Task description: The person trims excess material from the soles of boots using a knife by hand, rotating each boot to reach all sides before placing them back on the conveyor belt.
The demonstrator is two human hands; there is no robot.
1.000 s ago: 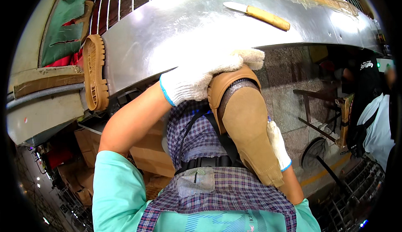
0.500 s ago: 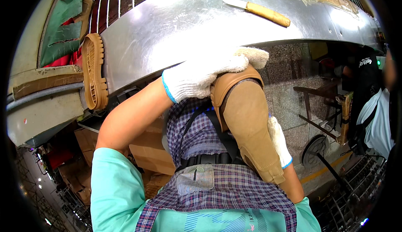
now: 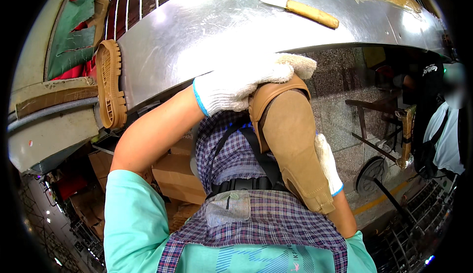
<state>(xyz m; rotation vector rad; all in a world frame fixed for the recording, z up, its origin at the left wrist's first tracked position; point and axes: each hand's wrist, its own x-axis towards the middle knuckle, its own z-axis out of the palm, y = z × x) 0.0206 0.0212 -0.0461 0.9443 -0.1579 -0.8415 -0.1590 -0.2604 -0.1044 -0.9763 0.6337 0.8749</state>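
A tan suede boot (image 3: pixel 295 135) is held over my lap, its pull tab pointing towards me. A smooth brown rim (image 3: pixel 283 86), which looks like the edge of a rubber sole, wraps its far end. My left hand (image 3: pixel 246 87), in a white knit glove, is closed over that far end, fingers pressed across the rim. Along the boot's right side, my gloved right hand (image 3: pixel 327 162) grips from beneath, with most of its fingers hidden behind the boot.
On the metal bench (image 3: pixel 197 41) lies a knife (image 3: pixel 311 14) with a wooden handle. A loose tan sole (image 3: pixel 109 83) stands against the bench's left end. Cardboard boxes (image 3: pixel 180 177) are below left. A stool frame (image 3: pixel 405 130) and another person (image 3: pixel 446 135) are at the right.
Both hands keep their hold on the boot, with barely any shift. The view has moved slightly, and the person at the right has changed posture a little.
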